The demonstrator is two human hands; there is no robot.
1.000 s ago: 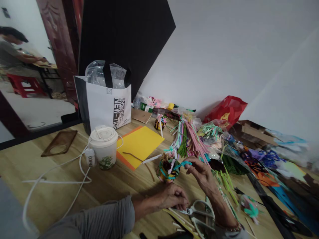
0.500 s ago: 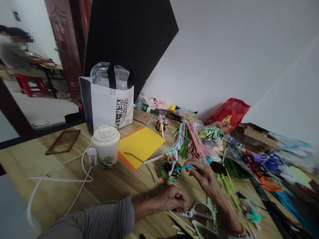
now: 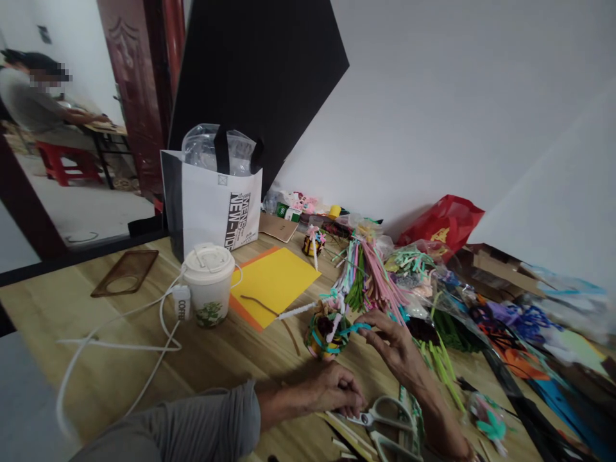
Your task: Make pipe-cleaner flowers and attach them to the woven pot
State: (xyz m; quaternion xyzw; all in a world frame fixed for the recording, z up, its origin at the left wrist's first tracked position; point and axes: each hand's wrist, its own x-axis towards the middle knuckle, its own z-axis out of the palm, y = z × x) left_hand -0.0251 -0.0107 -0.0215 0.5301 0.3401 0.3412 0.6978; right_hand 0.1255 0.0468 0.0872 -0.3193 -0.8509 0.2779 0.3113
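A small round basket of coloured pipe cleaners stands on the table, with dark red and mint pieces on top and a white twisted handle part. From its right side a turquoise pipe cleaner sticks out, its end pinched between the fingertips of my right hand. In front of the basket my left hand rests on the table with fingers curled closed; whatever may be in them is hidden. Scissors with pale handles lie under and beside my left fingers, their blades partly covered. A white twisted stem points left from the basket.
A lidded paper cup with a white cable stands left, before a white bag. Yellow paper lies behind the basket. Pipe cleaner bundles and a red bag crowd the right. Another person sits far left.
The view has shifted slightly. My right hand keeps its pinch on the turquoise pipe cleaner, which bends a little differently; my left hand stays almost in place.
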